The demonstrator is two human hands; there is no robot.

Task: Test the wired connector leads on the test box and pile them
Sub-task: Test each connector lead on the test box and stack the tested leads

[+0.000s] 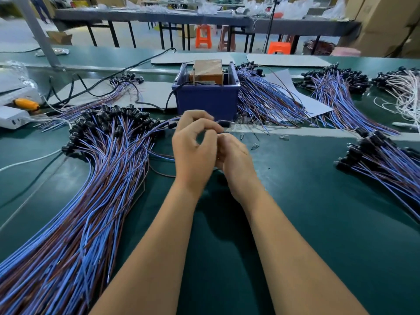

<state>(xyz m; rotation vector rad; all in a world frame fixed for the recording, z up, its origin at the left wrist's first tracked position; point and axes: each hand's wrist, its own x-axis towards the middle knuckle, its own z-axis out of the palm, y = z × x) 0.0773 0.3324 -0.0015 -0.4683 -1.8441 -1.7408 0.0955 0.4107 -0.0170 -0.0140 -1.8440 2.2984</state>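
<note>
- We held one lead (221,123) in front of the test box (208,100), left hand (194,146) and right hand (235,155) fingers pinching it.
- It looked light and floppy; we judged its stiff black connector the best hold.

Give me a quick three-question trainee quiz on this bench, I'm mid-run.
1. True or false: the blue test box stands just beyond both hands.
2. Which side of the person holds the largest pile of blue and brown leads? A) left B) right C) behind the box
3. Fill in: the left hand and right hand meet over the ____ mat.

Key: 1 true. 2 A. 3 green. Motion blur hides exactly how the fingers grip the black connector.
</note>
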